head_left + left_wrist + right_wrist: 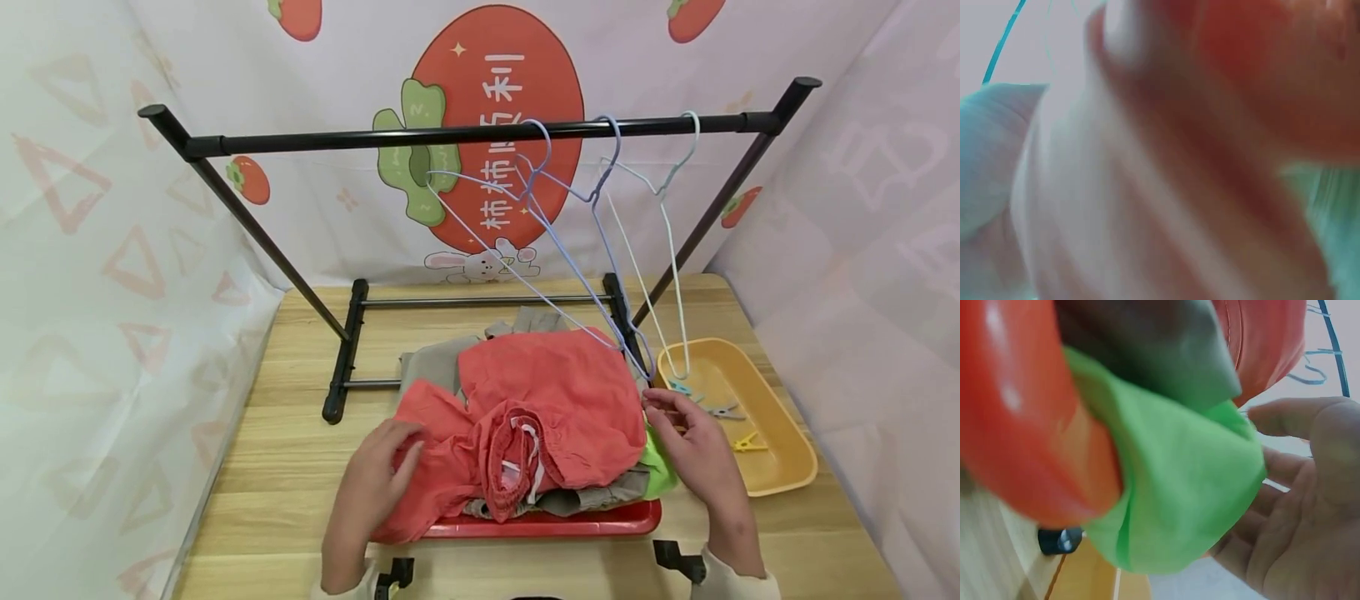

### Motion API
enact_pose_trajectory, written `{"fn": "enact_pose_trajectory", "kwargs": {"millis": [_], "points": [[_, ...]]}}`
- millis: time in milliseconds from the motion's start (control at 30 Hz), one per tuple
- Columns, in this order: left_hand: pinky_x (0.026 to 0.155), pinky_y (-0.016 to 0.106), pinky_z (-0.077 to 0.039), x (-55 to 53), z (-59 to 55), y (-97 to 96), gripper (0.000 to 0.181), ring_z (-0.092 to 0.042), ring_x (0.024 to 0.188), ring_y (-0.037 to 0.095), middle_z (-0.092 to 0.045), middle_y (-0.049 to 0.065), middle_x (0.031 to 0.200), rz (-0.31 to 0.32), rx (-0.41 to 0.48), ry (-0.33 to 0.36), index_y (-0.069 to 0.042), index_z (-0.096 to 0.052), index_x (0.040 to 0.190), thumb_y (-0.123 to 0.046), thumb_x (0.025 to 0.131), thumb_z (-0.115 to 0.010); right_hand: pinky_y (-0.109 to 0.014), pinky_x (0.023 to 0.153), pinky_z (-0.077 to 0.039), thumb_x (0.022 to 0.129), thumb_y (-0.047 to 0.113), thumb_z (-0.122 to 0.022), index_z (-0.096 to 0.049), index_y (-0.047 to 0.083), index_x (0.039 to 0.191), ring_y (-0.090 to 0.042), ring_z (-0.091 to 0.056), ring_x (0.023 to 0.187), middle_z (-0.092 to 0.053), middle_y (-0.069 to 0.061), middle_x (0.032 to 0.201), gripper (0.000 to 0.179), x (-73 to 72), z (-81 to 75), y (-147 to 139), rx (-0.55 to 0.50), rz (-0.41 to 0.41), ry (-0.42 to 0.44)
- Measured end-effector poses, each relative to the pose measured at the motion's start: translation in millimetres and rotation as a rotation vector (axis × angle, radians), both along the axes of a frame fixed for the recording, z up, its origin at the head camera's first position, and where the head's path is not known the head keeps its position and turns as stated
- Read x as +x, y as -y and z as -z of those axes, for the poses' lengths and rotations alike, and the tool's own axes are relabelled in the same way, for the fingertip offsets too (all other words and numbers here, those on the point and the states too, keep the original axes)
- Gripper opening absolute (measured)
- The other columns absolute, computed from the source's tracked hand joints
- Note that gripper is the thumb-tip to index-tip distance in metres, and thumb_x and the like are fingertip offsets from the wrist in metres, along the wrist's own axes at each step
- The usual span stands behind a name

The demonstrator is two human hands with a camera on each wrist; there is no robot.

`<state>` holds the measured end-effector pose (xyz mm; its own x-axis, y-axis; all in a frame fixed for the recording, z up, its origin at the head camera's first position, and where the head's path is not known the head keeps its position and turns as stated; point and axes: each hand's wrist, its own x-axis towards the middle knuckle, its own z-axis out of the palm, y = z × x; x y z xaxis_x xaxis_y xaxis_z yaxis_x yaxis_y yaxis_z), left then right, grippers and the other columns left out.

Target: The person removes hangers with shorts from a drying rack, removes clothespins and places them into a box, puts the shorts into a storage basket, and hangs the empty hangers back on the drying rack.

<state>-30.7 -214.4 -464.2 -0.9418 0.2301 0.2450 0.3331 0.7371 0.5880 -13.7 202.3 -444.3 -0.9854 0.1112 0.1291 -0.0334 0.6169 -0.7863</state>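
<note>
A pair of coral-red pants [555, 383] lies rumpled on top of a clothes pile, its gathered waistband and white lining facing up near the front. My left hand [378, 475] is at the left part of the pants, thumb and fingers apart and loosely bent over the cloth. On the other side, my right hand [697, 442] has its fingers spread loosely at the pile's right edge. In the right wrist view that hand [1310, 506] is beside a bright green cloth [1179, 487] hanging over the red tray's rim [1022, 419]. The left wrist view is blurred, close to the hand.
Grey-brown clothes [442, 362] lie under the pants, above the red tray [600, 521]. A black rack [315, 144] spans behind, with three hangers, including a pale green one [678, 275], over the right side. An orange bin [787, 467] with several clothespins stands at right.
</note>
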Motion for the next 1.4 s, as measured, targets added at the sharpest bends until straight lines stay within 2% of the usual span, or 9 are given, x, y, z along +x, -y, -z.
{"fn": "enact_pose_trajectory", "kwargs": {"millis": [133,233,300,400,533,667,900,1100,1400], "points": [[0.078,0.043,-0.054,-2.9,-2.5,13.5,0.041,-0.061,0.091,0.022,-0.063,0.01,0.115,-0.086,-0.045,0.185,-0.004,-0.065,0.132,-0.018,0.095,-0.077,-0.027,0.081,-0.054,0.105,0.015,-0.062,-0.062,-0.005,0.131,-0.032,-0.066,0.103,-0.066,-0.021,0.122,0.033,-1.9,0.4,-3,0.058,-0.05,0.094],[0.075,0.04,-0.052,-4.5,-0.7,22.3,0.052,-0.057,0.086,0.019,-0.062,0.011,0.114,-0.084,-0.061,0.349,-0.002,-0.056,0.141,-0.025,0.098,-0.074,-0.041,0.085,-0.057,0.106,0.019,-0.06,-0.059,-0.006,0.134,-0.035,-0.066,0.106,-0.064,-0.023,0.128,0.037,-2.5,2.8,-3,0.084,-0.072,0.152],[0.071,0.036,-0.052,-5.8,1.8,26.3,0.05,-0.057,0.082,0.015,-0.063,0.008,0.108,-0.074,-0.044,0.428,-0.002,-0.056,0.14,-0.027,0.099,-0.072,-0.049,0.088,-0.056,0.107,0.021,-0.058,-0.058,-0.005,0.136,-0.036,-0.066,0.108,-0.062,-0.024,0.131,0.039,-2.7,4.8,-3,0.078,-0.073,0.179],[0.065,0.031,-0.05,-7.6,5.1,29.4,0.035,-0.057,0.073,0.011,-0.064,0.0,0.091,-0.062,-0.002,0.476,-0.005,-0.064,0.127,-0.026,0.1,-0.07,-0.054,0.089,-0.055,0.108,0.024,-0.057,-0.058,-0.004,0.138,-0.037,-0.065,0.109,-0.061,-0.024,0.134,0.041,-2.4,7.6,-3,0.066,-0.07,0.199],[0.057,0.027,-0.045,-8.9,5.4,31.4,0.018,-0.052,0.063,0.01,-0.059,-0.006,0.077,-0.053,0.003,0.462,-0.009,-0.068,0.108,-0.024,0.099,-0.072,-0.046,0.084,-0.056,0.108,0.028,-0.056,-0.056,-0.003,0.14,-0.033,-0.066,0.104,-0.065,-0.021,0.125,0.044,-1.9,11.0,-5,0.06,-0.06,0.213],[0.054,0.026,-0.041,-13.3,1.5,33.7,0.013,-0.049,0.059,0.01,-0.055,-0.008,0.07,-0.057,-0.009,0.417,-0.011,-0.069,0.102,-0.022,0.097,-0.075,-0.038,0.081,-0.054,0.108,0.03,-0.056,-0.053,-0.003,0.141,-0.031,-0.066,0.1,-0.067,-0.02,0.12,0.047,-4.3,14.4,-8,0.053,-0.051,0.235],[0.053,0.025,-0.039,-24.7,-7.6,35.0,0.008,-0.047,0.057,0.008,-0.053,-0.008,0.067,-0.024,0.033,0.337,-0.012,-0.071,0.098,-0.016,0.095,-0.077,-0.051,0.088,-0.05,0.109,0.034,-0.053,-0.05,-0.004,0.143,-0.036,-0.063,0.105,-0.065,-0.021,0.119,0.051,-10.7,16.2,-13,0.058,-0.038,0.263],[0.054,0.026,-0.042,-40.5,-13.1,31.1,0.006,-0.051,0.059,0.008,-0.058,-0.007,0.071,0.065,0.104,0.308,-0.01,-0.071,0.1,-0.014,0.097,-0.074,-0.045,0.085,-0.052,0.11,0.03,-0.052,-0.055,-0.006,0.138,-0.035,-0.066,0.102,-0.067,-0.018,0.112,0.046,-17.9,9.3,-19,0.034,-0.062,0.216],[0.071,0.031,-0.055,-75.2,-22.0,48.8,0.021,-0.064,0.08,0.01,-0.069,-0.004,0.089,0.271,0.015,0.33,-0.006,-0.071,0.113,-0.022,0.101,-0.07,-0.04,0.081,-0.05,0.107,0.023,-0.059,-0.06,-0.005,0.131,-0.03,-0.062,0.097,-0.068,-0.013,0.11,0.036,-36.3,0.8,-30,0.067,-0.156,0.179]]}}
